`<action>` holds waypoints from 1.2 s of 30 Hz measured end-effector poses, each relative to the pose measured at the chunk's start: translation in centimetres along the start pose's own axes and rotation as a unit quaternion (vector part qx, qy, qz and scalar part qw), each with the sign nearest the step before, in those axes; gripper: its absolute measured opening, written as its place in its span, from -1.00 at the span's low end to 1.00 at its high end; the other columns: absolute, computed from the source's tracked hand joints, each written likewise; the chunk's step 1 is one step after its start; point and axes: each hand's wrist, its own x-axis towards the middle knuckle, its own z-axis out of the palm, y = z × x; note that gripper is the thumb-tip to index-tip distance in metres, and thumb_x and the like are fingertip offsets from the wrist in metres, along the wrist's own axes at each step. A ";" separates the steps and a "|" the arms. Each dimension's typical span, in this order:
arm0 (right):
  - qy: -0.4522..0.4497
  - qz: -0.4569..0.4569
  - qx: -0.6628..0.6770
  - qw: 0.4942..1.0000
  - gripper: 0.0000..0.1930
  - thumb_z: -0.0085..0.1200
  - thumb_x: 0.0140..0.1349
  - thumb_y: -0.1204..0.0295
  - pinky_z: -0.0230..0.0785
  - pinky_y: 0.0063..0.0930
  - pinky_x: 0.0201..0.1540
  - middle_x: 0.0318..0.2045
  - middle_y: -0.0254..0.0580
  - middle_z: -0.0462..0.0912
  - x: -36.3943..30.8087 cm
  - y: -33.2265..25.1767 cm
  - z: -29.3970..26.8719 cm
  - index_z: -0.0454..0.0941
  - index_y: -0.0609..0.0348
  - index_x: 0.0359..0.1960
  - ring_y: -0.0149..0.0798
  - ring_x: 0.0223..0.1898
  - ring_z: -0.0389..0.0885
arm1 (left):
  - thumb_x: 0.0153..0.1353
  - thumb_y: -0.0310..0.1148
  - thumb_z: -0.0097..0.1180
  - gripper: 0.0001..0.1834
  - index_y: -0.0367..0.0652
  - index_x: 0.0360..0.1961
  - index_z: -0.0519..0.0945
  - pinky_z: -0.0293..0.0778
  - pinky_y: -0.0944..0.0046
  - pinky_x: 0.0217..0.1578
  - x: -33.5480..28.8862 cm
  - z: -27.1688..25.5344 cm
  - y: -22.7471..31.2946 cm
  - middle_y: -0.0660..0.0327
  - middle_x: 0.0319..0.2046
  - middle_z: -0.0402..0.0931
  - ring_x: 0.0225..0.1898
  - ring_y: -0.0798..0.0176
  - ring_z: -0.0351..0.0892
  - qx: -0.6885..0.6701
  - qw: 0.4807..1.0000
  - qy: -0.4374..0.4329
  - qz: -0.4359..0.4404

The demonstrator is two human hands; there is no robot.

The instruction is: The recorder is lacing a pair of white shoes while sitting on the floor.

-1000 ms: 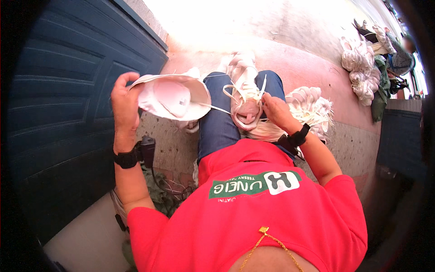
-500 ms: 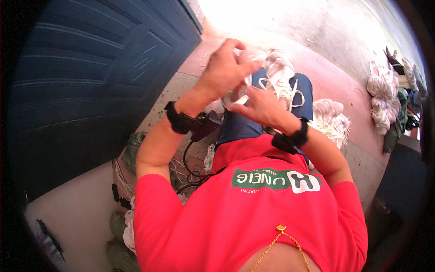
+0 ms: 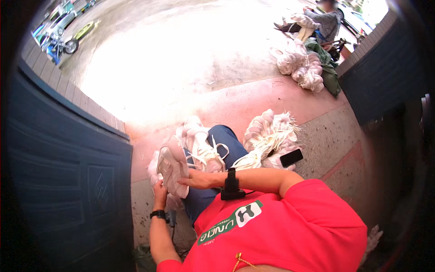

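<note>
A pale pinkish-white bundle of overlapping curved pieces [image 3: 171, 165], perhaps shoe parts, stands tilted beside my left knee. My right hand [image 3: 199, 179] grips its near right edge, thumb lying over the side. At its lower left, the closed fingers of my left hand [image 3: 160, 192] hold a pale piece [image 3: 154, 170] like those in the bundle; its shape is partly hidden. Across my blue trouser legs lies another pale bundle [image 3: 199, 144] with loose white cords [image 3: 219, 152] hanging from it. Both wrists wear black bands.
A fringed pale bundle [image 3: 263, 131] lies to my right, near a black phone [image 3: 291, 157]. Blue door panels [image 3: 68, 181] stand at left and right [image 3: 385, 86]. Farther off, more bundles [image 3: 301, 65] lie near a person in grey [image 3: 327, 25]; a motorbike [image 3: 61, 45] stands far left.
The view has swung rightward and up, showing more ground outside. My hands have moved down and apart; the tilted bundle now shows plainly between them.
</note>
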 end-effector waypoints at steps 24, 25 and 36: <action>0.142 0.026 0.608 0.780 -0.70 -0.17 0.21 0.32 0.34 -0.30 -0.07 -0.18 -0.12 0.49 -4.2 6.1 -9.8 0.32 0.19 -0.08 -0.22 -0.18 0.49 | -0.07 -0.27 0.13 -0.69 -0.05 -0.24 0.46 0.35 0.12 -0.32 -9.9 9.2 15.5 0.18 -0.28 0.46 -0.33 -0.02 0.40 0.414 0.832 -0.125 0.347; 0.134 0.017 0.611 0.780 -0.71 -0.20 0.22 0.28 0.34 -0.32 -0.10 -0.17 -0.14 0.49 -4.6 6.0 -10.0 0.33 0.16 -0.09 -0.25 -0.19 0.49 | -0.03 -0.27 0.09 -0.74 -0.04 -0.27 0.47 0.35 0.10 -0.36 -9.5 9.3 15.2 0.17 -0.32 0.47 -0.36 -0.02 0.40 0.417 0.833 -0.108 0.348; 0.119 0.250 0.679 0.680 -0.36 -0.35 0.12 -0.16 0.10 -0.08 0.11 0.12 -0.19 0.26 -8.3 6.7 -1.2 0.22 -0.03 0.11 -0.10 0.13 0.19 | -0.04 -0.39 0.09 -0.82 -0.16 -0.36 0.47 0.31 0.11 -0.39 -11.3 8.4 15.6 0.11 -0.42 0.45 -0.42 -0.06 0.36 0.413 0.815 -0.154 0.375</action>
